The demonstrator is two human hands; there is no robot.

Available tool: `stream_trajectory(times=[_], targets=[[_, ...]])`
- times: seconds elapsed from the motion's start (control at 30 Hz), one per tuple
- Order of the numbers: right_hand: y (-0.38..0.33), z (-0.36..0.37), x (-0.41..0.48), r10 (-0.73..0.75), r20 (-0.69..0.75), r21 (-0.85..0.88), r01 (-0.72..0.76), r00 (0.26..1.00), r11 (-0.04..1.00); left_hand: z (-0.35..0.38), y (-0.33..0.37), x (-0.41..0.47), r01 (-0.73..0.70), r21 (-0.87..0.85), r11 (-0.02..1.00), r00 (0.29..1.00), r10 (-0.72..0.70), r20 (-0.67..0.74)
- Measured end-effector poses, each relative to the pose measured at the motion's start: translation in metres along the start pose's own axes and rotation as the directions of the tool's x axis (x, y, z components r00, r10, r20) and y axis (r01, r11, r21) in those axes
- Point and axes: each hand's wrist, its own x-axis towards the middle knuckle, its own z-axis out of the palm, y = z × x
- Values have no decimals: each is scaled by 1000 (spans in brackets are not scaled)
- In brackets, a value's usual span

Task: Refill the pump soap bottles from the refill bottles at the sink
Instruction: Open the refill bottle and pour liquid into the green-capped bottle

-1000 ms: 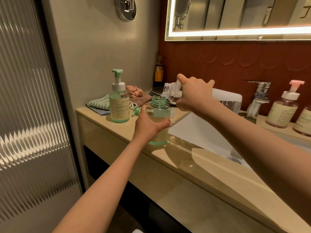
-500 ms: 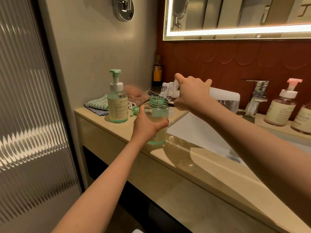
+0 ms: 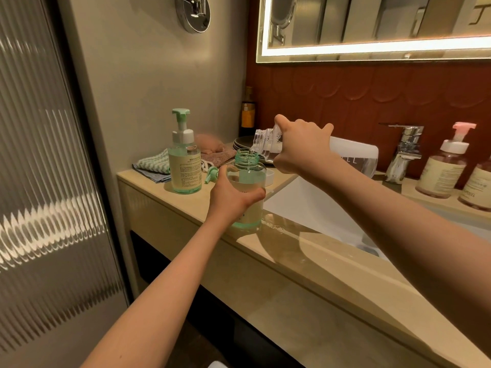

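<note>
Pouring soap at a hotel-style vanity, a person tips a clear refill bottle (image 3: pixel 267 144) over an uncapped green soap bottle (image 3: pixel 248 179) at centre frame. Left of centre, a second green pump bottle (image 3: pixel 184 166) stands on the beige counter (image 3: pixel 305 264) with its pump fitted; whether it has been topped up cannot be told. Just right of it lies a loose green pump head (image 3: pixel 212 175), probably the open bottle's own.

The left hand (image 3: pixel 232 199) wraps around the open bottle's body, steadying it near the counter's front edge beside the white basin (image 3: pixel 297 205). The right hand (image 3: pixel 303 147) grasps the refill bottle, held almost level with its mouth just above the green neck. A thin stream seems to fall, though it is faint. The level inside is hard to read behind fingers and label.

At right, past the chrome tap (image 3: pixel 403 152), two pink-pump bottles (image 3: pixel 442 168) stand with pumps on. By the look of it, this fill is under way. Finishing the pour, refitting the pump and perhaps the pink pair remain.
</note>
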Motion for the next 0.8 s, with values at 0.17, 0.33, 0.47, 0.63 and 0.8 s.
stream_trajectory(times=[0.17, 0.33, 0.47, 0.63, 0.8], targets=[[-1, 0, 1, 4, 2, -2, -4, 1000, 1000, 0, 0, 0, -5, 0, 1000, 1000, 5, 0], [-1, 0, 1, 9, 5, 0, -9, 1000, 1000, 0, 0, 0, -7, -3, 1000, 1000, 7, 3], [-1, 0, 1, 6, 8, -1, -6, 1000, 1000, -1, 0, 0, -9, -3, 1000, 1000, 9, 4], [-1, 1, 3, 6, 5, -5, -6, 1000, 1000, 0, -1, 0, -3, -1, 1000, 1000, 3, 7], [-1, 1, 3, 8, 11, -11, -8, 1000, 1000, 0, 0, 0, -10, -2, 1000, 1000, 10, 7]])
